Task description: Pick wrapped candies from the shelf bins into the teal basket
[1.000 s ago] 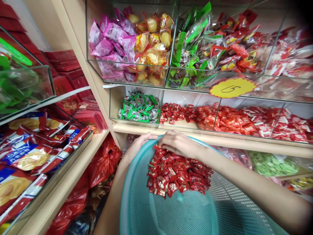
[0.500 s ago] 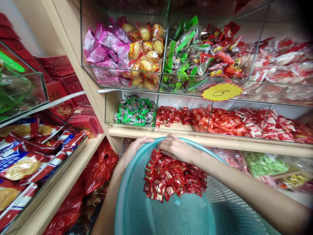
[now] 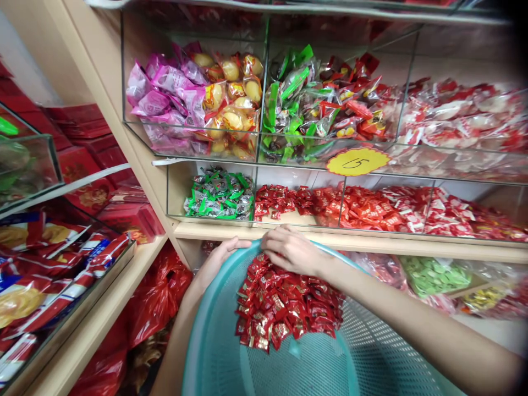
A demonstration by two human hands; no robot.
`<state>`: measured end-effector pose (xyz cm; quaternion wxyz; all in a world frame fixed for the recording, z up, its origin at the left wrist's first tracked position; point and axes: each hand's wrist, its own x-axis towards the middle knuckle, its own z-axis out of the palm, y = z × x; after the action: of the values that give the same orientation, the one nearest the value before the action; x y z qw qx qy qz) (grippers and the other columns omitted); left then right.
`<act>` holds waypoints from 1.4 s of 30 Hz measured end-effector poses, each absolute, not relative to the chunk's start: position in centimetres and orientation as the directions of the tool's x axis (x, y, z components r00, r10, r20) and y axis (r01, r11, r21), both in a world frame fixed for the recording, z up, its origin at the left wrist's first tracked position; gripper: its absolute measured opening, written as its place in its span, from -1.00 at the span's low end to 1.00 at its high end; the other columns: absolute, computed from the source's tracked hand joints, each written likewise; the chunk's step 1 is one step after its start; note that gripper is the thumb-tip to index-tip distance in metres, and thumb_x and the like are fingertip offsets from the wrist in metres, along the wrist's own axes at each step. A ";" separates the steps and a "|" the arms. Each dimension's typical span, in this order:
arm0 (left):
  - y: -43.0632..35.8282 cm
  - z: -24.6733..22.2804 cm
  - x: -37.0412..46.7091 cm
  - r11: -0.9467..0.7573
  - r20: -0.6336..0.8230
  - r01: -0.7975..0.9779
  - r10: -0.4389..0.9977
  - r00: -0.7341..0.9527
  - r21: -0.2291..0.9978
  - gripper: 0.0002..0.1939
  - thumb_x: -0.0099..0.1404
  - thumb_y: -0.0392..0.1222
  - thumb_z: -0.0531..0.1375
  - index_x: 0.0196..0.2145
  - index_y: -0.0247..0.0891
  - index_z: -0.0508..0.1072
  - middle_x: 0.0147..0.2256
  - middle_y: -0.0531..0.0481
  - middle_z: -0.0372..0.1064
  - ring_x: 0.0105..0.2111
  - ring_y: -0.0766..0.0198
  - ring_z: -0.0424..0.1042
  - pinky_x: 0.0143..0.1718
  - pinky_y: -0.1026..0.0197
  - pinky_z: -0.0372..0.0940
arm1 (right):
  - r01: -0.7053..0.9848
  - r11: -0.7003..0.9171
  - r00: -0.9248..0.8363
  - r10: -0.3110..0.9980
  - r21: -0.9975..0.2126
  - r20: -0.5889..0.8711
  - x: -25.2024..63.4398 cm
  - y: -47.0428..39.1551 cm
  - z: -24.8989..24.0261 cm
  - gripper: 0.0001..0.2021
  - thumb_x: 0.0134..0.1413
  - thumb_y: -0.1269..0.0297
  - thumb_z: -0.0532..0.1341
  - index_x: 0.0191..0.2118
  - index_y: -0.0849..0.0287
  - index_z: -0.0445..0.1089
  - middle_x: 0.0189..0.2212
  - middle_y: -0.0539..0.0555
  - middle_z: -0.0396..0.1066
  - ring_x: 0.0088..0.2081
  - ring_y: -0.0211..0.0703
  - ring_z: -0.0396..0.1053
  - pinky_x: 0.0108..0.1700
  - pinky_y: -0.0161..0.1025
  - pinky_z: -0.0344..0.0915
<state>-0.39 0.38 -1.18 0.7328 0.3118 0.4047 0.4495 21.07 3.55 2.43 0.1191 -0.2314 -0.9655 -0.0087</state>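
Observation:
A teal mesh basket (image 3: 214, 324) is tilted against the lower shelf edge, with a heap of small red-and-gold wrapped candies (image 3: 289, 308) inside its far half. At the basket's far left rim is my left hand (image 3: 226, 252), its fingers lying over the edge and gripping it. My right hand (image 3: 291, 250) reaches across from the right, over the far rim and the top of the heap. Its fingers are curled downward against the candies. What they hold, if anything, is hidden behind the hand.
Just beyond the rim, a clear-fronted bin holds a few red candies (image 3: 276, 201), between green-wrapped candies (image 3: 220, 195) and orange-red packets (image 3: 363, 206). A yellow price tag (image 3: 358, 160) hangs above. On the left, a shelf carries snack packs (image 3: 53, 264). Below hangs a red plastic bag (image 3: 163, 291).
The view has shifted a little, so the shelves and basket appear farther left. My right hand's fingers are more curled, its knuckles raised. My left hand stays on the rim.

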 end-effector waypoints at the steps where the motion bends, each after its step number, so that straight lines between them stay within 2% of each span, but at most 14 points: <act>1: 0.3 -1.0 -0.4 0.408 -0.317 -0.410 0.908 0.274 0.816 -0.66 0.24 -0.02 0.11 -0.24 -0.31 0.52 -0.32 -0.11 0.56 -0.35 0.19 0.51 -0.28 0.21 0.32 | 0.459 0.886 -0.845 0.457 -0.063 0.277 21.1 4.0 3.0 -0.77 0.23 0.32 0.01 -0.22 0.22 0.39 -0.24 0.14 0.39 -0.19 -0.13 0.28 -0.08 -0.15 0.07; 4: -0.1 -0.5 -0.3 0.423 -0.331 -0.416 0.902 0.277 0.805 -0.68 0.26 -0.04 0.09 -0.23 -0.30 0.52 -0.32 -0.09 0.56 -0.40 0.23 0.50 -0.31 0.22 0.33 | 0.593 0.789 -0.686 0.601 -0.164 0.411 21.3 6.5 4.7 -0.77 0.22 0.34 -0.02 -0.23 0.22 0.36 -0.29 0.12 0.40 -0.24 -0.17 0.31 -0.15 -0.22 0.14; 6: -0.2 -0.3 -0.3 0.430 -0.341 -0.425 0.900 0.271 0.797 -0.69 0.26 -0.05 0.09 -0.22 -0.29 0.51 -0.32 -0.07 0.56 -0.41 0.23 0.50 -0.33 0.22 0.34 | 0.734 0.636 -0.520 0.751 -0.237 0.407 21.3 8.6 5.5 -0.81 0.19 0.34 0.01 -0.19 0.21 0.33 -0.31 0.11 0.42 -0.27 -0.17 0.35 -0.20 -0.26 0.18; 9: -0.1 -0.2 -0.3 0.435 -0.360 -0.422 0.899 0.247 0.795 -0.70 0.27 -0.07 0.08 -0.21 -0.30 0.50 -0.34 -0.07 0.56 -0.41 0.22 0.51 -0.35 0.22 0.35 | 0.916 0.318 -0.272 0.940 -0.244 0.206 20.9 11.4 5.7 -0.77 0.13 0.23 0.09 -0.13 0.19 0.32 -0.26 0.16 0.45 -0.22 -0.07 0.39 -0.24 -0.24 0.23; 11: 0.1 -0.2 -0.3 0.436 -0.367 -0.413 0.899 0.238 0.800 -0.69 0.28 -0.08 0.07 -0.20 -0.31 0.50 -0.34 -0.08 0.56 -0.43 0.23 0.50 -0.37 0.22 0.35 | 0.964 0.172 -0.158 0.984 -0.204 0.084 20.3 12.6 5.3 -0.72 0.09 0.13 0.12 -0.15 0.20 0.35 -0.19 0.23 0.44 -0.16 0.02 0.40 -0.24 -0.20 0.26; 16: 0.2 -0.2 -0.3 0.443 -0.370 -0.413 0.895 0.247 0.796 -0.69 0.28 -0.09 0.07 -0.19 -0.33 0.49 -0.35 -0.10 0.56 -0.44 0.22 0.50 -0.39 0.23 0.35 | 0.980 0.072 -0.081 0.996 -0.187 -0.039 19.1 13.6 4.1 -0.56 0.00 -0.01 0.21 -0.15 0.28 0.41 -0.12 0.33 0.42 -0.11 0.10 0.40 -0.17 -0.13 0.31; 24: 0.3 -0.6 -0.5 0.419 -0.334 -0.399 0.904 0.267 0.816 -0.67 0.29 -0.07 0.05 -0.20 -0.34 0.50 -0.32 -0.11 0.56 -0.40 0.22 0.51 -0.34 0.23 0.36 | 0.982 0.064 -0.082 0.992 -0.179 -0.098 19.3 13.9 4.6 -0.51 -0.17 0.10 0.33 -0.09 0.27 0.41 -0.10 0.31 0.42 -0.09 0.07 0.40 -0.13 -0.17 0.31; 29: 0.6 -1.0 -0.6 0.432 -0.336 -0.405 0.897 0.288 0.806 -0.67 0.26 -0.05 0.07 -0.18 -0.31 0.49 -0.31 -0.10 0.56 -0.41 0.20 0.51 -0.31 0.18 0.37 | 0.968 0.122 -0.134 0.990 -0.219 -0.042 22.2 12.6 6.7 -0.70 -0.11 0.18 0.25 -0.24 0.24 0.43 -0.25 0.20 0.47 -0.21 -0.03 0.42 -0.23 -0.24 0.30; 32: 0.4 -0.8 -0.5 0.427 -0.335 -0.411 0.900 0.280 0.805 -0.68 0.26 -0.06 0.08 -0.19 -0.31 0.49 -0.31 -0.09 0.56 -0.43 0.22 0.50 -0.28 0.18 0.36 | 0.872 0.330 -0.294 0.944 -0.360 0.152 24.5 10.3 7.7 -0.84 -0.07 0.28 0.17 -0.34 0.22 0.40 -0.42 0.07 0.45 -0.35 -0.18 0.38 -0.30 -0.29 0.26; 34: 0.3 -0.6 -0.4 0.425 -0.335 -0.413 0.901 0.275 0.806 -0.68 0.26 -0.06 0.08 -0.19 -0.31 0.49 -0.31 -0.09 0.56 -0.41 0.22 0.51 -0.28 0.19 0.36 | 0.747 0.460 -0.393 0.888 -0.480 0.240 25.7 8.3 7.7 -0.83 -0.09 0.32 0.14 -0.33 0.23 0.38 -0.47 0.03 0.41 -0.43 -0.24 0.33 -0.35 -0.29 0.25; 36: 0.2 -0.5 -0.3 0.426 -0.335 -0.410 0.900 0.277 0.806 -0.69 0.26 -0.05 0.08 -0.19 -0.30 0.49 -0.31 -0.09 0.56 -0.40 0.21 0.51 -0.28 0.20 0.35 | 0.645 0.487 -0.450 0.865 -0.589 0.222 26.7 6.4 7.0 -0.79 -0.07 0.32 0.12 -0.27 0.25 0.36 -0.47 0.02 0.38 -0.46 -0.27 0.29 -0.36 -0.28 0.24; 38: 0.2 -0.5 -0.4 0.429 -0.338 -0.404 0.899 0.280 0.808 -0.68 0.26 -0.05 0.08 -0.19 -0.30 0.49 -0.32 -0.09 0.56 -0.39 0.20 0.52 -0.28 0.19 0.35 | 0.592 0.479 -0.484 0.854 -0.648 0.190 27.4 4.9 5.9 -0.76 -0.05 0.31 0.11 -0.23 0.25 0.36 -0.44 0.03 0.38 -0.45 -0.26 0.29 -0.35 -0.27 0.25; 40: 0.3 -0.6 -0.4 0.430 -0.343 -0.395 0.899 0.273 0.812 -0.68 0.25 -0.05 0.09 -0.18 -0.30 0.49 -0.33 -0.08 0.56 -0.36 0.18 0.52 -0.27 0.18 0.35 | 0.590 0.513 -0.519 0.833 -0.624 0.193 28.2 4.0 4.7 -0.76 -0.04 0.31 0.11 -0.21 0.24 0.36 -0.39 0.06 0.38 -0.40 -0.24 0.32 -0.31 -0.25 0.26; 42: 0.4 -0.8 -0.5 0.432 -0.351 -0.390 0.898 0.265 0.813 -0.67 0.24 -0.03 0.10 -0.18 -0.30 0.49 -0.32 -0.08 0.56 -0.34 0.17 0.52 -0.26 0.17 0.35 | 0.615 0.582 -0.573 0.793 -0.532 0.204 28.8 3.8 3.7 -0.77 -0.03 0.33 0.12 -0.20 0.23 0.36 -0.35 0.08 0.39 -0.35 -0.20 0.33 -0.27 -0.23 0.25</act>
<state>-0.48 0.39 -0.78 0.7352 0.3033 0.4191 0.4380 28.82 3.81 3.70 0.2159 -0.4083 -0.8626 0.2062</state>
